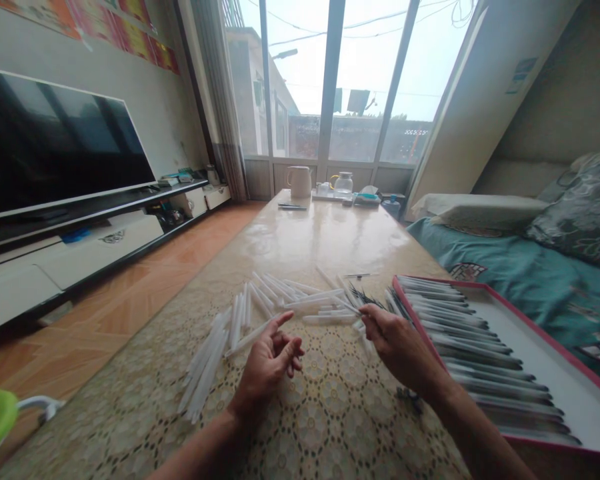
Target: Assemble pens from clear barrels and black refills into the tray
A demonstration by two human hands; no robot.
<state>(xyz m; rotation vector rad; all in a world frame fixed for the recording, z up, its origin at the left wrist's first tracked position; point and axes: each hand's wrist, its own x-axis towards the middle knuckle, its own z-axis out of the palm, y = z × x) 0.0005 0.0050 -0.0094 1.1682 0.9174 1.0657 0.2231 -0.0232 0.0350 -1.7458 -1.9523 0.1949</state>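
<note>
My left hand [275,353] hovers over the table beside the pale tubes. Its index finger points out, the other fingers curl loosely, and I see nothing in it. Between the thumb and fingers of my right hand [393,340] is a thin pen refill [347,305], slanting up to the left. White translucent pen barrels [205,367] lie in a loose bundle at the left. More pen barrels [285,290] are scattered ahead of both hands. Dark-tipped refills [365,295] lie just beyond my right hand, partly hidden by it.
At the right, a red-rimmed box [545,333] holds a row of dark-ended pens [475,347]. Small dark parts [409,400] lie under my right forearm. A pitcher [300,181], a glass jug [343,184] and a tissue box [367,195] stand at the table's far end.
</note>
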